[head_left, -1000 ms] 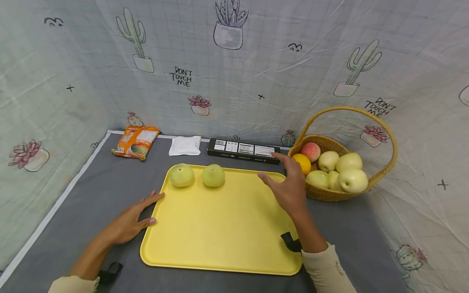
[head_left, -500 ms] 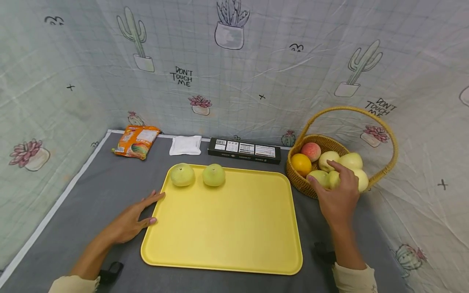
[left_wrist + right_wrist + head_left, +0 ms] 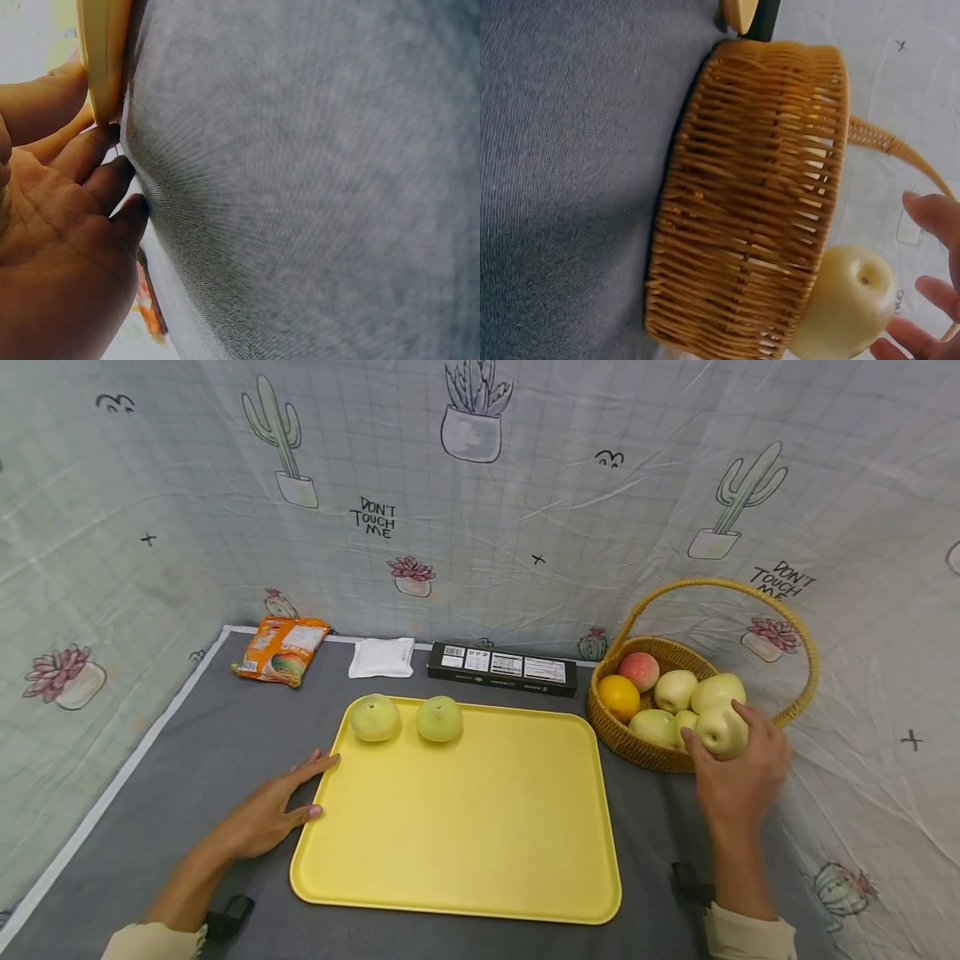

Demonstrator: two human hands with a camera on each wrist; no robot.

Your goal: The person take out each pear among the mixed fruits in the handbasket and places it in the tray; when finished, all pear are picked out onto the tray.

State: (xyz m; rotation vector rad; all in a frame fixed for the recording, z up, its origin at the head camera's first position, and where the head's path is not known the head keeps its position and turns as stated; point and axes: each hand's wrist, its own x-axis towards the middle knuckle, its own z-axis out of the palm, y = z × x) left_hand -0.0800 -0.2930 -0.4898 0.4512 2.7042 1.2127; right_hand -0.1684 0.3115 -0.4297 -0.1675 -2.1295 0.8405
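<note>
A yellow tray lies on the grey cloth with two yellow-green round fruits near its far left corner. At the tray's left rim my left hand rests, thumb and index fingertip touching it; the left wrist view shows the thumb against the rim and other fingertips on the cloth. My right hand is at the front right of the wicker basket, thumb and fingers spread around a pale green apple. In the right wrist view, the thumb stands apart from that apple, and fingertips are close beside it.
The basket also holds a peach, an orange and several pale green apples under a tall handle. Along the back lie an orange snack packet, a white packet and a long black box.
My right hand has moved right from above the tray's far right corner to the apple at the basket's front right. The left hand stays at the tray's rim.
</note>
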